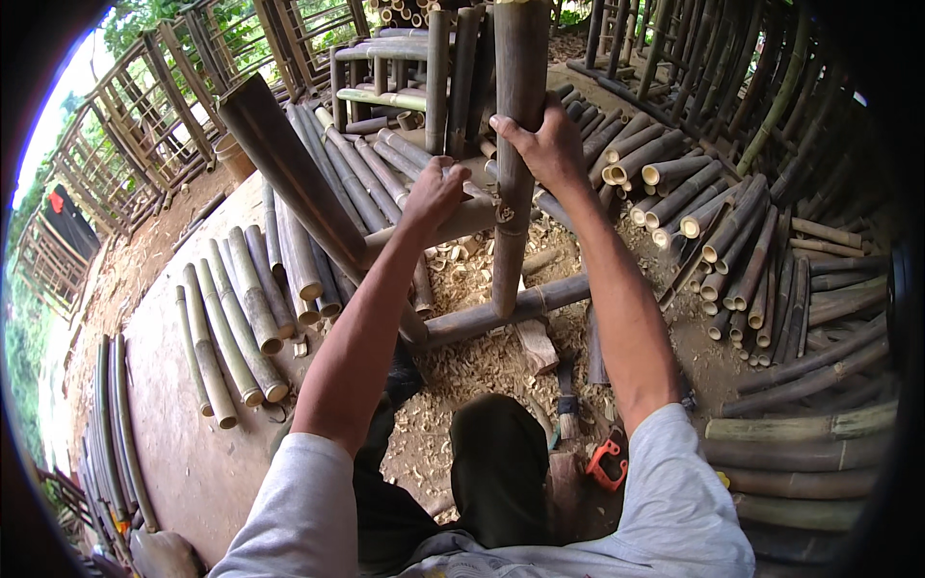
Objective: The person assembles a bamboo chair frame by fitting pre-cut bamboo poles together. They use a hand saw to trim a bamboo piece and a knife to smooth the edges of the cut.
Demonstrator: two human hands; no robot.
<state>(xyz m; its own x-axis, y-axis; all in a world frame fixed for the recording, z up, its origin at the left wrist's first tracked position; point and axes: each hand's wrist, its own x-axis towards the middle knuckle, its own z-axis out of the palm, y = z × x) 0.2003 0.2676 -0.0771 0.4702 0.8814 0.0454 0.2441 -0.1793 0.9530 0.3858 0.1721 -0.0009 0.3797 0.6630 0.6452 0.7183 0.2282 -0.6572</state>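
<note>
A thick dark bamboo pole (521,67) stands upright before me, and my right hand (549,144) is wrapped round its upper part, thumb across the front. My left hand (438,197) is closed beside a round bamboo crossbar (462,220); what its fingers hold is hidden. The crossbar runs between the upright pole and a second dark bamboo pole (294,173), which leans to the upper left. Low down, another bamboo bar (549,299) lies across the foot of the upright pole. Together these pieces make a partly joined frame.
Wood shavings (453,371) cover the ground. By my knees lie a wooden mallet-like block (536,347), a brush (568,414) and an orange-handled tool (607,462). Cut bamboo lengths (252,299) lie at left; more bamboo pieces (742,260) are piled at right. A bamboo bench (385,72) stands behind.
</note>
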